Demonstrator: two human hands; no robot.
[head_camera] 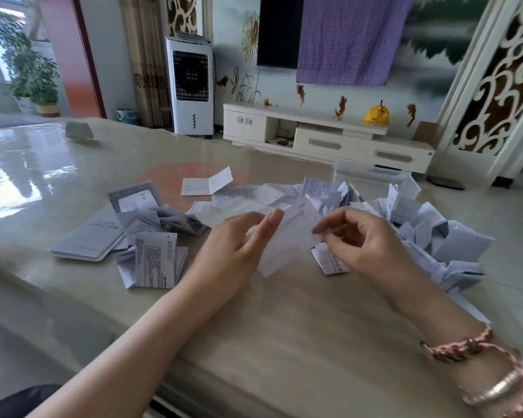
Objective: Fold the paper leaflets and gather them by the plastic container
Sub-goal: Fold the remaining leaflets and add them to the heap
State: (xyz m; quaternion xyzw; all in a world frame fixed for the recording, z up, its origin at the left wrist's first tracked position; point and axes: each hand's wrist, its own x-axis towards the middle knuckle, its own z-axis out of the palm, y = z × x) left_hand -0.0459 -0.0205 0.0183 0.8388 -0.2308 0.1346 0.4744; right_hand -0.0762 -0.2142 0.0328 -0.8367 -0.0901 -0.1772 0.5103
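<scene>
Head view: my left hand (236,242) and right hand (360,236) both pinch one leaflet (287,236) above the worktop (284,327); risk: thin paper slips w/ uneven pull, crease goes skew; folded pile (420,230) by plastic container (372,173) could scatter if nudged.

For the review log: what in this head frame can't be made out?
- Print on the leaflet pinched by the left hand and right hand: blurred, too small.
- Plastic container: clear and pale; the folded pile hides its base, so contents unknown.
- Leaflet's lower left part: behind the left hand.
- Small grey object at the far table edge: blurred.
</scene>
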